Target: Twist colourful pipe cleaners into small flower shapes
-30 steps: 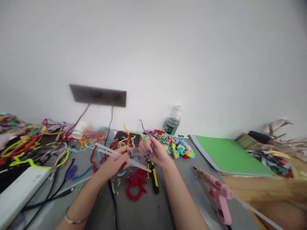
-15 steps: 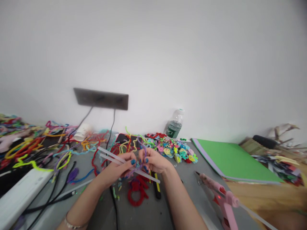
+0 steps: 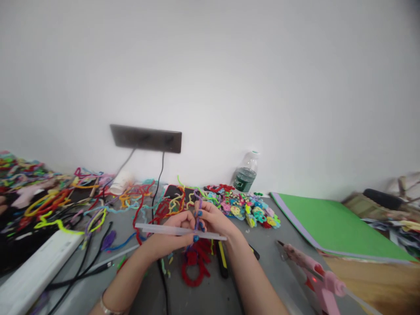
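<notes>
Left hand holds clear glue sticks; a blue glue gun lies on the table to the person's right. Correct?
No: the head view shows a pink glue gun, not blue. The left hand does hold the clear glue sticks, and the gun lies on the table to the person's right.

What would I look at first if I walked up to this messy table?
The two hands in the middle: the left hand grips clear sticks and the right hand pinches a purple pipe cleaner. Next comes the bright tangle of pipe cleaners on the left of the table, then the green sheet and the pink glue gun on the right.
</notes>
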Demonstrator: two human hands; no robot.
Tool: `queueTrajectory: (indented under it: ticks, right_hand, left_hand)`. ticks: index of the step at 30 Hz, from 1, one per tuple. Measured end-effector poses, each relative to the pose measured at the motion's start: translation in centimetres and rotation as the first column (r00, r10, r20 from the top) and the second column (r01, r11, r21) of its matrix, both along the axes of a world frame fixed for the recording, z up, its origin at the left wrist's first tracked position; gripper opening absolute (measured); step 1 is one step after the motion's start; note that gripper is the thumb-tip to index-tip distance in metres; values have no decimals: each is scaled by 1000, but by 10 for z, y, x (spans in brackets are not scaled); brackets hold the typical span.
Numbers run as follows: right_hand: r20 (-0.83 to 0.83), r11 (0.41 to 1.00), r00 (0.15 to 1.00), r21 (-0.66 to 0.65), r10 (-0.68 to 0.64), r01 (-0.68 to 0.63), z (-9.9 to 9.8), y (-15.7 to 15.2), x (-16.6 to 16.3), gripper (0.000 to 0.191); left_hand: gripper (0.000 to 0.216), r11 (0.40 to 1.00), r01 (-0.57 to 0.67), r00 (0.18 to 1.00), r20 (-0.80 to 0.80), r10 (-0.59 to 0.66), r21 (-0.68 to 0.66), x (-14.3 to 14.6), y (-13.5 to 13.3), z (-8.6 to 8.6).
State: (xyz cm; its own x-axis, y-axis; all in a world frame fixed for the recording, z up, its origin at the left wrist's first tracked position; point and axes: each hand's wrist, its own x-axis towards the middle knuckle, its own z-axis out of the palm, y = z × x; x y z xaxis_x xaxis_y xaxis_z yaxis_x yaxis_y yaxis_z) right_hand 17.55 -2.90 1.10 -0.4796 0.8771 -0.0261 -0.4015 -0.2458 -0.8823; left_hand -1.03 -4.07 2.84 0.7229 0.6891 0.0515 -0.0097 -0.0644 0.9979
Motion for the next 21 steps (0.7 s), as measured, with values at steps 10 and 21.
queueTrajectory:
  ticks: [10,21]
  right_hand:
    - [-126,974,968,-90,-217,207,-1,0,-24,42]
    - [-150,961,954,52,-261,271,4,-8,-33,33]
  left_hand:
    - [28,994,-106,985,134,105,6,-1,-3,3]
    - [30,837,-545,769,370,521,-46,1,2,8]
